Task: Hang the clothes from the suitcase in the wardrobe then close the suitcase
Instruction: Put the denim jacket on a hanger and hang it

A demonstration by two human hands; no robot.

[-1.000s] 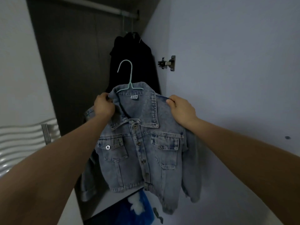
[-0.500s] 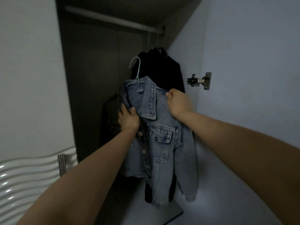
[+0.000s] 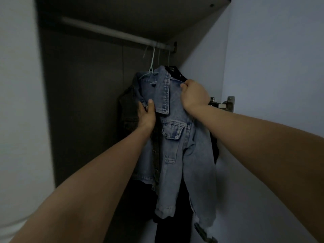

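Observation:
A light blue denim jacket (image 3: pixel 177 148) on a pale green hanger (image 3: pixel 152 64) is raised inside the wardrobe. The hanger's hook is up at the rail (image 3: pixel 112 33), blurred, so I cannot tell whether it rests on it. My left hand (image 3: pixel 147 114) grips the jacket's front edge below the collar. My right hand (image 3: pixel 193 96) grips its right shoulder. Behind the jacket hangs a black garment (image 3: pixel 177 71), mostly hidden. The suitcase is out of view.
The wardrobe's dark back panel (image 3: pixel 84 102) fills the left. A white side wall (image 3: pixel 198 55) closes the right, with the open door (image 3: pixel 273 67) and a metal hinge (image 3: pixel 221 103) beside my right wrist. More hanger hooks sit at the rail's right end.
Both hands lifted the jacket up and deeper into the wardrobe. The hanger hook rose from below the rail up to it. My view tilted upward.

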